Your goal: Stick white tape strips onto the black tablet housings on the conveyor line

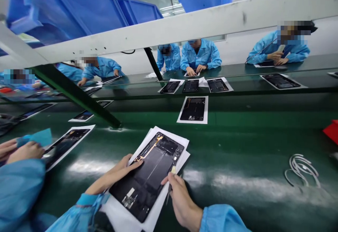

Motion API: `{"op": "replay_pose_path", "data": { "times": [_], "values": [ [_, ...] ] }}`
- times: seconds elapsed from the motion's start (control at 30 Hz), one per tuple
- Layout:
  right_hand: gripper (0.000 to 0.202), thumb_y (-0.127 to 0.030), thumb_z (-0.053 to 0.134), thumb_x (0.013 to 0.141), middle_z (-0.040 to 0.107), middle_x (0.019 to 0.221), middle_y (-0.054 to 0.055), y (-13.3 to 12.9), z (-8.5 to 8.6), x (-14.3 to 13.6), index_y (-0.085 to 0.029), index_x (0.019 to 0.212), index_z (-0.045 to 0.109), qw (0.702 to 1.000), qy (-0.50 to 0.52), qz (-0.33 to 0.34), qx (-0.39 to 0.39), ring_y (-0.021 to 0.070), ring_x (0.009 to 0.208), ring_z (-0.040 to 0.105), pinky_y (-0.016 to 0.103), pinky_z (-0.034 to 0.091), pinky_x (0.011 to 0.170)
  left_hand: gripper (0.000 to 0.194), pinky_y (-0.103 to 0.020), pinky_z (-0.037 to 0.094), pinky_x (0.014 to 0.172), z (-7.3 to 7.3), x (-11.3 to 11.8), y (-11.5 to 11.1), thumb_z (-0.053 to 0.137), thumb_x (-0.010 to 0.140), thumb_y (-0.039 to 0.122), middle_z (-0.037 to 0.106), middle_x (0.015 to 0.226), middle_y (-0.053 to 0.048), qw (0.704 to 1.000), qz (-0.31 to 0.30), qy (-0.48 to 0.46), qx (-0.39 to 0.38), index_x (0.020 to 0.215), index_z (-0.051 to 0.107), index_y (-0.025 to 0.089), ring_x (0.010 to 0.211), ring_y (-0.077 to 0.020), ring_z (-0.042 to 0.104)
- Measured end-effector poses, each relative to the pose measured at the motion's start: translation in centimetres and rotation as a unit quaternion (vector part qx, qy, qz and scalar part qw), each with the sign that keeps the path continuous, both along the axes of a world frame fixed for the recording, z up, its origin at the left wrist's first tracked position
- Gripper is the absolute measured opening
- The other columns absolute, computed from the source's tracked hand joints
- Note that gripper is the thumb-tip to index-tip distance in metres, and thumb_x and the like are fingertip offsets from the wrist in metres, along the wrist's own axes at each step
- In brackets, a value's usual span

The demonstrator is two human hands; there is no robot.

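A black tablet-like device (150, 179) with its inside exposed lies tilted on white paper sheets (116, 211) on the green bench. An orange strip runs near its upper left edge. My left hand (124, 168) holds the device's left edge, thumb on top and fingers at the side. Pinched in my right hand (182, 200) is a pair of tweezers (173, 169), at the right edge of the device, with the tip near its upper right part.
Coiled white cable (303, 170) lies at the right, below a red object (331, 130). A slanted green post (76, 94) stands at left. Another person's hands (26, 151) work close by on the left. Blue bins (79, 10) sit overhead; another device (194, 109) lies ahead.
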State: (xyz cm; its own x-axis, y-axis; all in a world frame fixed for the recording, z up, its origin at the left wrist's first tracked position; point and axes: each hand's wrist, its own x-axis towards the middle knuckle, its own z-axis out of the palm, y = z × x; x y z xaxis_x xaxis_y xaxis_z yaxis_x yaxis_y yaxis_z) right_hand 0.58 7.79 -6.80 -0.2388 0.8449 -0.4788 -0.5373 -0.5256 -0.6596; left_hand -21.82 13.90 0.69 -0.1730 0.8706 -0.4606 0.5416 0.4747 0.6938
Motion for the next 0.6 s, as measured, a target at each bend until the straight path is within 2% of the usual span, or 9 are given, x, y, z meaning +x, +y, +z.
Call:
{"op": "replay_pose_path", "data": {
  "times": [0.1,0.17,0.3,0.4,0.47,0.53,0.6],
  "values": [
    [0.048,-0.071,0.066,0.068,0.064,0.086,0.002,0.2,1.3,1.3,-0.023,0.067,0.063,1.0,-0.016,0.006,-0.005,0.022,0.085,0.056,0.029,0.042,0.074,0.065,-0.04,0.058,0.081,0.9,1.2,-1.0,0.071,0.071,0.065,0.07,0.113,-0.009,0.994,0.02,-0.095,-0.047,0.119,0.05,0.025,0.102,-0.0333,0.069],
    [0.048,-0.07,0.065,0.07,0.063,0.085,0.001,0.2,2.6,3.4,-0.022,0.069,0.063,0.999,-0.032,0.009,0.008,0.0216,0.084,0.056,0.029,0.042,0.072,0.068,-0.041,0.059,0.082,1.3,2.9,-1.6,0.072,0.072,0.063,0.07,0.114,-0.008,0.99,0.032,-0.131,-0.029,0.124,0.045,0.027,0.101,-0.0327,0.069],
    [0.044,-0.065,0.062,0.078,0.06,0.083,0.0,-0.6,5.1,11.0,-0.022,0.073,0.064,0.992,-0.101,0.01,0.078,0.0182,0.082,0.053,0.025,0.04,0.072,0.068,-0.038,0.054,0.092,1.0,9.2,-3.2,0.07,0.078,0.057,0.064,0.127,-0.007,0.974,0.027,-0.223,0.025,0.132,0.04,0.029,0.111,-0.028,0.065],
    [0.043,-0.065,0.064,0.078,0.055,0.071,-0.002,-1.8,6.2,17.6,-0.022,0.074,0.063,0.989,-0.143,0.011,0.049,0.0148,0.066,0.049,0.023,0.037,0.059,0.062,-0.037,0.051,0.096,-0.8,15.2,-4.5,0.067,0.081,0.055,0.061,0.131,-0.008,0.95,0.026,-0.31,0.008,0.131,0.043,0.026,0.113,-0.0272,0.063],
    [0.044,-0.066,0.066,0.075,0.052,0.068,-0.002,-2.6,6.4,20.7,-0.022,0.072,0.061,0.986,-0.166,0.004,0.01,0.0137,0.061,0.046,0.023,0.035,0.054,0.062,-0.039,0.049,0.098,-2.5,18.7,-5.4,0.065,0.082,0.054,0.061,0.131,-0.01,0.939,0.019,-0.344,-0.005,0.131,0.043,0.023,0.117,-0.0288,0.061],
    [0.045,-0.065,0.067,0.074,0.053,0.069,-0.002,-3.3,6.1,22.6,-0.021,0.069,0.06,0.983,-0.185,-0.005,-0.003,0.0137,0.062,0.048,0.023,0.037,0.055,0.063,-0.04,0.046,0.101,-4.2,20.8,-6.1,0.061,0.084,0.056,0.058,0.133,-0.011,0.945,-0.007,-0.326,0.01,0.133,0.04,0.022,0.122,-0.0294,0.056],
    [0.045,-0.064,0.066,0.076,0.053,0.07,-0.002,-3.8,5.3,23.4,-0.02,0.068,0.06,0.98,-0.198,-0.003,0.006,0.0143,0.065,0.05,0.023,0.04,0.059,0.063,-0.04,0.041,0.106,-5.4,21.2,-6.7,0.056,0.087,0.056,0.055,0.138,-0.011,0.961,-0.058,-0.265,0.055,0.136,0.036,0.022,0.128,-0.0283,0.051]
  ]
}}
